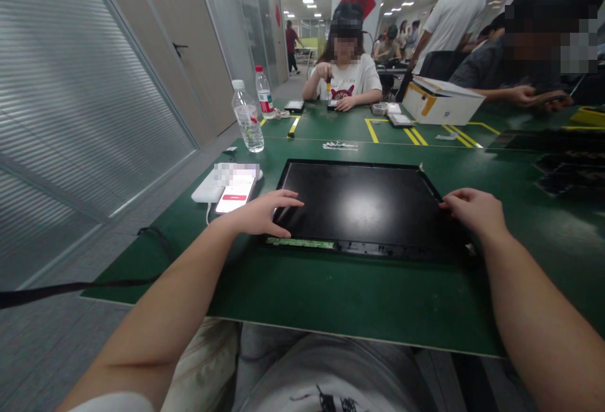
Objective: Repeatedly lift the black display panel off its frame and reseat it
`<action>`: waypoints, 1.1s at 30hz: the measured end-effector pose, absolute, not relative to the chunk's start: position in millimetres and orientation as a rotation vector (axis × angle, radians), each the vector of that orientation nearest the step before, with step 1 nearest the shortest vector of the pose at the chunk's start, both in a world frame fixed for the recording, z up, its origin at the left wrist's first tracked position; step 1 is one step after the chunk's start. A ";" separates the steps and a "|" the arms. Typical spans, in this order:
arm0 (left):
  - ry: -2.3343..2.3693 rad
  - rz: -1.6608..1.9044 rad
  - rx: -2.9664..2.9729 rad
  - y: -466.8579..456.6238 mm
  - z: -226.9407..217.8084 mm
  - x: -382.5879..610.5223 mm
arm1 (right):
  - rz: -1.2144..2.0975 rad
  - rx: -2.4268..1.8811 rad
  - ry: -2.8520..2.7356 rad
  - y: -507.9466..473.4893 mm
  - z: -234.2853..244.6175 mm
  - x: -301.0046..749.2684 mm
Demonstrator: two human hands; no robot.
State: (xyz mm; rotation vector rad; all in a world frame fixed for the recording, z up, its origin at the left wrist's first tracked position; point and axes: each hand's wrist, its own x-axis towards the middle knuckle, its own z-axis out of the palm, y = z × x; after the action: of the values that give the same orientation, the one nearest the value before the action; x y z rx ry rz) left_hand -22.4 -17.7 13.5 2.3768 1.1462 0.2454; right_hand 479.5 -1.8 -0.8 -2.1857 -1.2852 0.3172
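Note:
A black LCD screen panel [368,204] lies face up on the green table in front of me, with a reflection on its glass. Along its near edge runs a green circuit strip [302,244]. My left hand [267,213] rests at the panel's left side, fingers and thumb spread over the border. At the right edge, my right hand [475,210] has thumb and fingers pinched together on the panel's rim. What exactly lies between those fingertips is partly hidden. Small whitish bits show at the panel's far right and near right corners.
Left of the panel lie a lit phone [236,191] and a white box-shaped device [208,186]. Two bottles, one a clear water bottle [248,119], stand behind them. Across the table [359,298] sits a person [350,72] holding a tool. A white carton [442,102] is at the far right.

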 end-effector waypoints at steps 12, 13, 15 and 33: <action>0.967 0.293 2.386 -22.2 15.8 -19.0 | 0.316 -2.182 -1.281 -0.8 -4.6 483.0; 0.970 0.295 2.378 -22.4 16.0 -18.6 | 0.315 -2.181 -1.286 -0.8 -4.5 483.1; 0.968 0.296 2.367 -22.7 16.2 -17.8 | 0.305 -2.181 -1.292 -0.7 -4.5 483.4; 1.847 0.376 2.374 1.8 -13.1 -22.5 | 0.308 -2.151 -1.289 -3.8 -2.0 477.8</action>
State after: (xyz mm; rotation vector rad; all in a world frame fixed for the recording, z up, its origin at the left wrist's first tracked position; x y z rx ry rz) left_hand -22.5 1.8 -13.1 2.3742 1.8470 0.3760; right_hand 477.8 -3.8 -2.0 -2.1507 -1.2886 0.3081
